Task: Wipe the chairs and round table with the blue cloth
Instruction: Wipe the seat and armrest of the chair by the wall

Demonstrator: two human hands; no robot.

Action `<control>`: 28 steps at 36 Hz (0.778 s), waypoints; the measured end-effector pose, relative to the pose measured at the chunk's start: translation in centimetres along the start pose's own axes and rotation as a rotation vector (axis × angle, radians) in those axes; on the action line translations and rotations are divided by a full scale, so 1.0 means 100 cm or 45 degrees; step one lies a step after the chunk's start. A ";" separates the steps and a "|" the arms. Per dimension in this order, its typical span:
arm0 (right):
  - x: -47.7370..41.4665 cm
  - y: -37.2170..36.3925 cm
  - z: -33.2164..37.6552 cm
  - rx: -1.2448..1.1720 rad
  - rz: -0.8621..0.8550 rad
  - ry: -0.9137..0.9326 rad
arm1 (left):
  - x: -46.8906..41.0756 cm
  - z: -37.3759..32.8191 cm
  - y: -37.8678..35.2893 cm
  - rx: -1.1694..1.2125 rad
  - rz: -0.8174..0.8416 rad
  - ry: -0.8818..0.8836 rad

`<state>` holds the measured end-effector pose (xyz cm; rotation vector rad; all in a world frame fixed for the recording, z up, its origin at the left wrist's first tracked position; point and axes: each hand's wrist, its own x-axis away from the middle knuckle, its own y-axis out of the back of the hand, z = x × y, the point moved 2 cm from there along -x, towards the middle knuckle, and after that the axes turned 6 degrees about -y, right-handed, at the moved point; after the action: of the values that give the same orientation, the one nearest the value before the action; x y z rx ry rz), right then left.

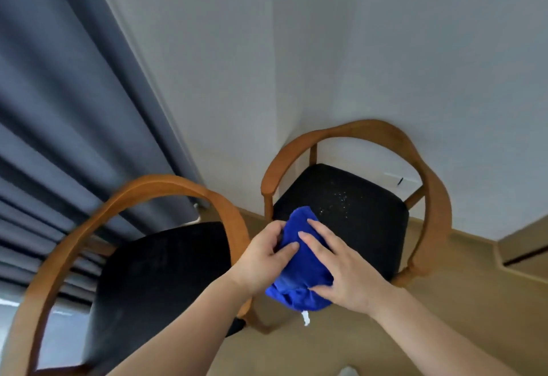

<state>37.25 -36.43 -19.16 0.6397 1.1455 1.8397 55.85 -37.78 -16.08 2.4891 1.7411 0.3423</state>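
Gripping the bunched blue cloth [298, 275], the left hand [262, 261] and right hand [344, 269] closed their fingers on it near the right chair [355, 218], whose black seat was speckled; the left chair [154, 272] stood beside

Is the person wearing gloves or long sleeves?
No gloves. The left hand and the right hand are both bare, with no rings or watch showing. The left forearm and right forearm are bare too; no sleeve reaches into view.

Bright blue cloth [299, 260], two brown wood chairs [436, 197] with black seats [355, 212], one flecked white, grey-blue curtain [59, 94], pale grey wall [385, 49].
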 end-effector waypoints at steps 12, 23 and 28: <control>0.029 0.067 -0.126 -0.064 0.031 -0.129 | -0.075 -0.008 -0.103 -0.017 -0.059 0.094; -0.031 0.080 -0.174 -0.242 -0.115 -0.340 | -0.123 0.044 -0.091 -0.369 -0.020 0.227; -0.070 0.068 -0.196 -0.120 -0.072 -0.429 | -0.158 0.076 -0.062 -0.406 -0.051 0.308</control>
<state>23.05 -52.86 -21.76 0.8179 0.8414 1.6501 46.78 -50.00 -26.80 2.2574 1.6549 0.8745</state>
